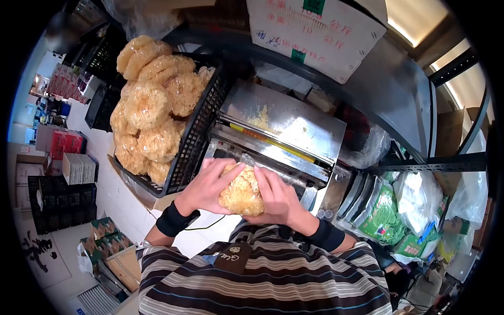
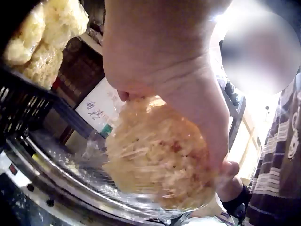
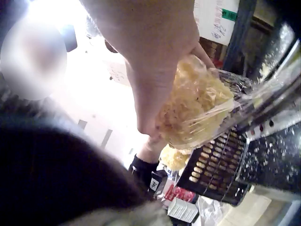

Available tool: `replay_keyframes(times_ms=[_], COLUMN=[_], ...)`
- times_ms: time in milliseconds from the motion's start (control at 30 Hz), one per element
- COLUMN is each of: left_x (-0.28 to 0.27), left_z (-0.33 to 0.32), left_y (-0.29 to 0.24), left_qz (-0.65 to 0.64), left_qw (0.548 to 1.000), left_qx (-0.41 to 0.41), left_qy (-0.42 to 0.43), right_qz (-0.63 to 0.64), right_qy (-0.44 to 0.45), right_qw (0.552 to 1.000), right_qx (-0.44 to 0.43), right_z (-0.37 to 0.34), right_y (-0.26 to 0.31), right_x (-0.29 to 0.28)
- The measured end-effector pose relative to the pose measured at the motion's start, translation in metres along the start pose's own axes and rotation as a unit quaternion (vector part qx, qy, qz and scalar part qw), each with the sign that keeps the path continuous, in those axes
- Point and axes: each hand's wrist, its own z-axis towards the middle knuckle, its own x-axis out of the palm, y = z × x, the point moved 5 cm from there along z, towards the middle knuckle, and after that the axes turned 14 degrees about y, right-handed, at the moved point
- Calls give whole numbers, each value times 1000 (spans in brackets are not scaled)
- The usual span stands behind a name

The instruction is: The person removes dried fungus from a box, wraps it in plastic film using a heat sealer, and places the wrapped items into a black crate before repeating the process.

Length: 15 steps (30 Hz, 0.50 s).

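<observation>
Between both hands, in front of the striped shirt, is a pale yellow, rough-textured bundle point(image 1: 241, 193) in clear film. The left hand point(image 1: 208, 188) grips its left side and the right hand point(image 1: 279, 197) its right side. Seen from the left wrist, the bundle point(image 2: 157, 153) has film stretched tight across it, with the left hand point(image 2: 164, 70) over its top. In the right wrist view, film trails from the bundle point(image 3: 195, 106) toward the metal machine, and the right hand point(image 3: 146, 61) curves round it. Beyond the hands lies the wrapping machine point(image 1: 283, 123), with crumbs on its plate.
A black crate point(image 1: 197, 123) piled with similar wrapped bundles point(image 1: 147, 102) stands at the left of the machine. Above the machine is a white carton point(image 1: 315, 34). A metal shelf point(image 1: 388, 100) and green bags point(image 1: 383, 210) are on the right.
</observation>
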Motion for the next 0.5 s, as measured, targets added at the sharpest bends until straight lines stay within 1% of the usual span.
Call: replay_keyframes(times_ms=[67, 100, 167, 200, 233, 300, 367, 433, 500], left_x=[18, 28, 43, 49, 54, 62, 75, 83, 94], left_z=[-9, -13, -18, -18, -18, -16, -14, -8, -2], left_y=[-1, -1, 2, 3, 5, 11, 21, 29, 41], left_qz=[-28, -52, -61, -77, -93, -101, -128, -132, -175], left_qw=[999, 998, 997, 995, 992, 989, 981, 979, 962], left_qx=[-9, -16, -22, -32, -41, -51, -72, -73, -96], left_qy=[14, 28, 39, 54, 70, 90, 127, 138, 186], right_qz=[70, 74, 119, 138, 143, 161, 172, 227, 241], right_qy=[45, 50, 44, 65, 68, 95, 103, 137, 125], right_qw=[996, 995, 990, 986, 985, 976, 973, 949, 948], right_qx=[44, 44, 55, 65, 67, 111, 116, 171, 168], right_z=[-12, -18, -28, -29, -31, -35, -37, -38, -38], right_y=[-1, -1, -5, -8, -11, -21, -30, -43, -54], right_x=[22, 32, 48, 54, 59, 72, 82, 90, 97])
